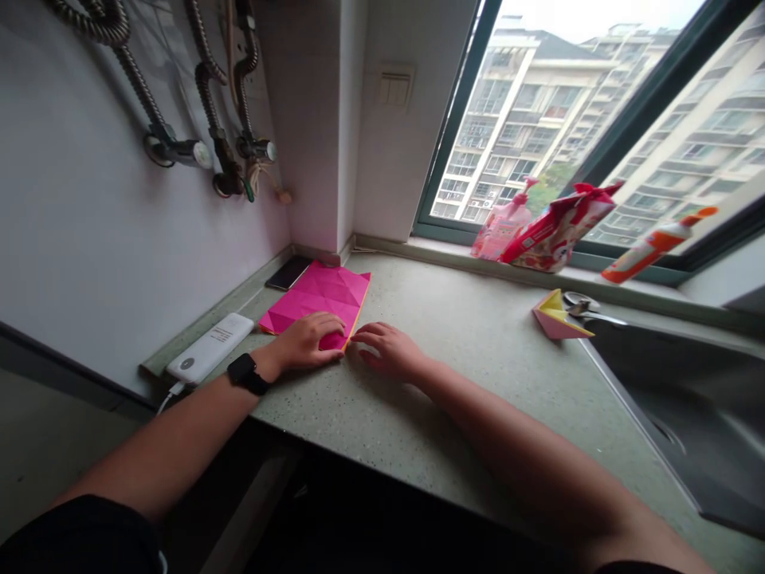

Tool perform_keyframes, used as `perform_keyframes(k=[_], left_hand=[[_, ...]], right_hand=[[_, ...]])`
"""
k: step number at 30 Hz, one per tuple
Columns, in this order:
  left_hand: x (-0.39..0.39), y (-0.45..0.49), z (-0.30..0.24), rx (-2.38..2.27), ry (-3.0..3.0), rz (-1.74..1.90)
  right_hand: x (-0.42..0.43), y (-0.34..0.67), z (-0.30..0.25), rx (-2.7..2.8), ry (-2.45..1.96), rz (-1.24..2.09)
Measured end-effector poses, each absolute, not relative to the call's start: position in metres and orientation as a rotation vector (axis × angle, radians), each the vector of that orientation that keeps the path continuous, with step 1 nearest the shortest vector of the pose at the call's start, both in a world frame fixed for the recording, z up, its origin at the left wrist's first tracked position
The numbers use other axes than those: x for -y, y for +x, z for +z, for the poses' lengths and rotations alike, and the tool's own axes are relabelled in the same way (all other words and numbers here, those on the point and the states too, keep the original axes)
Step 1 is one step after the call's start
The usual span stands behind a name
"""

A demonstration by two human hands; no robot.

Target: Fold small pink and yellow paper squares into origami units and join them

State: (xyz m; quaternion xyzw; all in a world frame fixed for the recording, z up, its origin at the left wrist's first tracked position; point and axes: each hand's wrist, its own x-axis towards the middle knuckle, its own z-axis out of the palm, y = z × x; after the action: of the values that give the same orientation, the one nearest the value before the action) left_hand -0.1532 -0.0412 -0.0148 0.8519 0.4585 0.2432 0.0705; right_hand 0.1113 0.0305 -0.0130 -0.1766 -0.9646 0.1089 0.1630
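A stack of magenta origami paper (319,291) with crease lines lies flat on the counter, an orange-yellow layer showing along its edges. My left hand (311,339), a black watch on its wrist, rests on the near part of the paper with fingers spread and slightly bent. My right hand (388,351) is at the paper's near right corner, its fingertips at or just beside the edge. Its thumb and fingers are apart, and nothing shows between them. Whether the fingertips touch the paper I cannot tell.
A white power bank (212,347) with a cable and a dark phone (288,273) lie by the left wall. A folded pink-and-yellow paper piece (559,317) sits near the sink (687,399). On the windowsill stand a pump bottle (505,227), a red bag (559,231) and an orange-white bottle (651,249).
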Motion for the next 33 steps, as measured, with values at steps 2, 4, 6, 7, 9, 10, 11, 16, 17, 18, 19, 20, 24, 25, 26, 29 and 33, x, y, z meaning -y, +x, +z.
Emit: perform_keyframes(k=[2,4,6,7,9,10,11,16,17,18,19,20,24,25,26,29,33], left_hand=[[0.042,-0.154,-0.014,-1.350,2.545,0.744],[0.042,-0.155,-0.013,-1.334,2.522,0.761],[0.043,-0.157,-0.012,-1.341,2.495,0.789],[0.044,-0.157,-0.012,-1.347,2.480,0.802],[0.045,-0.158,-0.012,-1.356,2.451,0.826],[0.045,-0.158,-0.012,-1.360,2.439,0.837],[0.045,-0.158,-0.012,-1.362,2.427,0.847],[0.047,-0.157,-0.010,-1.369,2.362,0.879],[0.047,-0.156,-0.009,-1.371,2.345,0.888],[0.047,-0.156,-0.009,-1.372,2.329,0.893],[0.047,-0.157,-0.009,-1.374,2.313,0.893],[0.047,-0.157,-0.009,-1.380,2.298,0.893],[0.048,-0.157,-0.008,-1.437,2.268,0.888],[0.048,-0.157,-0.008,-1.446,2.271,0.881],[0.048,-0.156,-0.007,-1.452,2.276,0.872],[0.049,-0.156,-0.006,-1.449,2.294,0.860],[0.049,-0.155,-0.006,-1.419,2.284,0.897]], right_hand=[[-0.028,0.112,-0.020,2.728,-0.481,0.358],[-0.026,0.113,-0.026,2.717,-0.460,0.395],[-0.023,0.115,-0.029,2.713,-0.453,0.409],[-0.023,0.115,-0.031,2.709,-0.457,0.408],[-0.021,0.115,-0.032,2.705,-0.469,0.400],[-0.021,0.115,-0.032,2.706,-0.474,0.396],[-0.021,0.115,-0.032,2.710,-0.479,0.395],[-0.020,0.115,-0.032,2.723,-0.498,0.409],[-0.020,0.115,-0.031,2.723,-0.503,0.412],[-0.019,0.114,-0.031,2.724,-0.507,0.413],[-0.018,0.114,-0.031,2.724,-0.511,0.411],[-0.018,0.114,-0.030,2.724,-0.515,0.407],[-0.016,0.114,-0.029,2.721,-0.535,0.396],[-0.016,0.114,-0.029,2.722,-0.537,0.402],[-0.016,0.114,-0.029,2.724,-0.536,0.412],[-0.017,0.113,-0.029,2.728,-0.528,0.436],[-0.017,0.113,-0.029,2.731,-0.540,0.421]])
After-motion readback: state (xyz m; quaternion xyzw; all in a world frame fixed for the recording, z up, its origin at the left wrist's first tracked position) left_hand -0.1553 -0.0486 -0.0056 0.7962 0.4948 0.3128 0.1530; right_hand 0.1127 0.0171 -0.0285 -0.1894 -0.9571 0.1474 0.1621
